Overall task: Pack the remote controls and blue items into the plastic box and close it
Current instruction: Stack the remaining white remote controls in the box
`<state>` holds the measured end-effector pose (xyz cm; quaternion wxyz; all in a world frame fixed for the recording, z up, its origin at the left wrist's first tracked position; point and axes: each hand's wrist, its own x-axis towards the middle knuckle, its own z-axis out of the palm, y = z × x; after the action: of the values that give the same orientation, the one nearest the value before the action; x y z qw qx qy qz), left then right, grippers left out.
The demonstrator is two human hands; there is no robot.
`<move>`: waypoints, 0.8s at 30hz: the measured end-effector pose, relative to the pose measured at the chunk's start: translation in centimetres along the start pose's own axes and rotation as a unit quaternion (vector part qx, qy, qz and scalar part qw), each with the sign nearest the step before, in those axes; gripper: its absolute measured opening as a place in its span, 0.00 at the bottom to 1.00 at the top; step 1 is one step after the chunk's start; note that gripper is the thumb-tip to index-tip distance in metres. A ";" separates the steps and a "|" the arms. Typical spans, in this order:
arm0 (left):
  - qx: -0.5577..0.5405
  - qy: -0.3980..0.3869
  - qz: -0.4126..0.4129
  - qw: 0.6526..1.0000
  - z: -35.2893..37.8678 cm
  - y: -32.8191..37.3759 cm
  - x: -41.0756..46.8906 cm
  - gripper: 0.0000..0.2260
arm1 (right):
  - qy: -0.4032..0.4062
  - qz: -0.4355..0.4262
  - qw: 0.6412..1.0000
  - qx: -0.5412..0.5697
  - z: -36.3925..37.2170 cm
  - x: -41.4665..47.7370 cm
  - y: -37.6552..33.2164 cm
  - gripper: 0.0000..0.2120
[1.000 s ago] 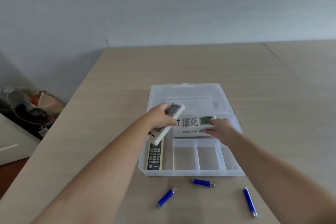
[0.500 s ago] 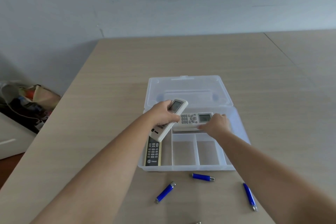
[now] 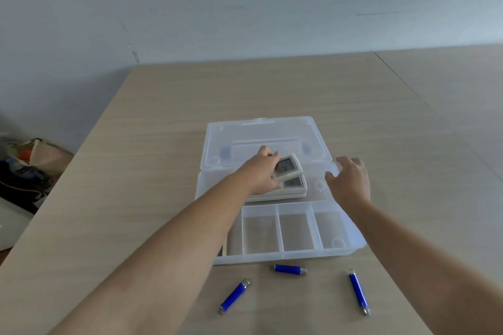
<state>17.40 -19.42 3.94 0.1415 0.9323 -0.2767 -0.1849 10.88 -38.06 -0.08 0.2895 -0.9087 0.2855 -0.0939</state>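
A clear plastic box (image 3: 288, 254) lies open on the wooden table, its lid (image 3: 261, 133) folded back flat. My left hand (image 3: 262, 173) grips a white remote (image 3: 287, 166) and holds it on top of a second white remote (image 3: 294, 185) lying in the box's rear compartment. My right hand (image 3: 349, 181) hovers over the box's right side, fingers spread, holding nothing. A dark remote (image 3: 223, 250) in the left compartment is mostly hidden by my left arm. Three blue items lie on the table in front of the box: one at the left (image 3: 234, 294), one in the middle (image 3: 290, 269), one at the right (image 3: 358, 291).
The box's three small front compartments (image 3: 295, 231) hold nothing. A bag and clutter (image 3: 30, 166) sit on the floor beyond the table's left edge. A seam (image 3: 424, 106) separates this table from another one at the right. A grey wall stands behind.
My left hand swung its white remote rightward onto the remote in the rear compartment. My right hand let go of that lower remote and lifted away to the right, opening.
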 end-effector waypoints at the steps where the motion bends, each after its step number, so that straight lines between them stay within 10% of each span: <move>1: 0.024 -0.002 0.012 1.000 0.5 0.3 0.4 0.34 | -0.010 0.009 1.000 -0.009 0.0 0.1 0.6 0.20; 24: 0.125 0.105 0.040 0.986 5.6 -0.4 2.7 0.21 | 0.006 -0.001 1.000 0.012 0.5 -0.2 3.0 0.13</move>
<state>17.38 -21.52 -1.90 0.0590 0.9451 -0.3182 -0.0442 9.53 -39.75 -2.29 0.2988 -0.9048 0.2853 -0.1034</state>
